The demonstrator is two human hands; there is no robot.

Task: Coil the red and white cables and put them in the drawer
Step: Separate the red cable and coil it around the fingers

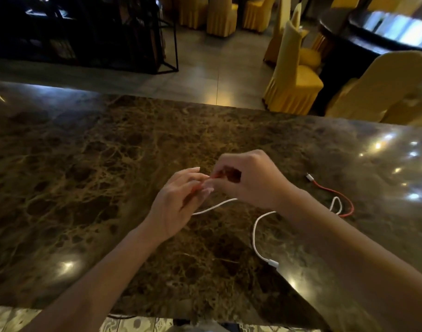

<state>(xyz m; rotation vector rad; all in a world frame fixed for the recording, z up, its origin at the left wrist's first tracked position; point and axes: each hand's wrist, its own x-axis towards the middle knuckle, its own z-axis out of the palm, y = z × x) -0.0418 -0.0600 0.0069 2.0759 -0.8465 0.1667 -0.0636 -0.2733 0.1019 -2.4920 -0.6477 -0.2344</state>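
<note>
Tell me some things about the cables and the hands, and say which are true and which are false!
1. Both hands hold the red cable. True: the left hand and right hand pinch one end between them.
2. The white cable is coiled neatly. False: it lies loose across the counter.
3. The red cable's far plug rests on the counter. True.
4. The white cable is in a drawer. False: it is on the counter, and no drawer shows.
5. The chairs behind the counter are blue. False: they wear yellow covers.
</note>
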